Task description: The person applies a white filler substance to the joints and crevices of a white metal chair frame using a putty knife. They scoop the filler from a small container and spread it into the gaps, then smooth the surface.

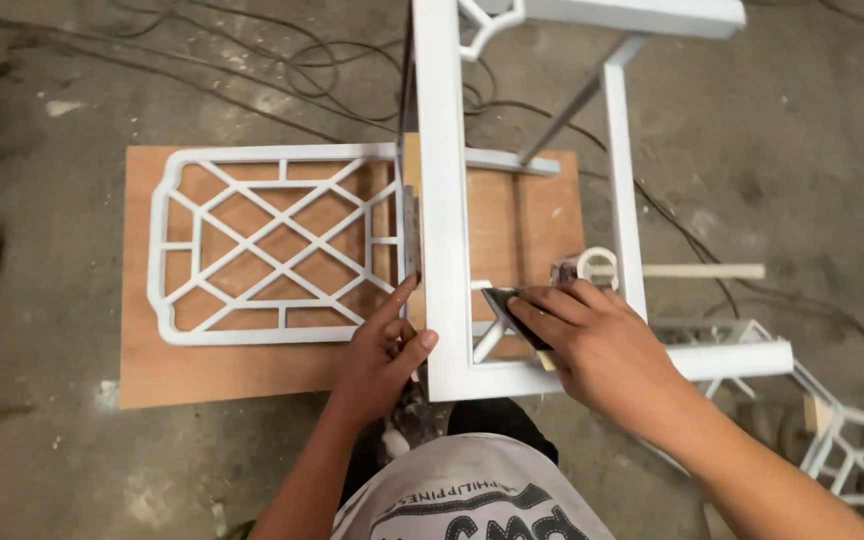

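A white-painted wooden frame [443, 200] stands upright in front of me on a brown plywood board [212, 370]. My left hand [384, 350] rests against the frame's left side near its lower corner, index finger pointing up along the edge, holding nothing. My right hand [592, 340] presses a dark folded piece of sandpaper [508, 303] against the inside of the frame near its bottom rail. A white lattice panel [272, 243] lies flat on the board to the left of the frame.
Black cables [292, 70] trail over the concrete floor behind the board. More white lattice pieces [857, 455] lie at the lower right. A bare wooden stick [702, 271] and a roll of tape [597, 266] lie to the right of the frame.
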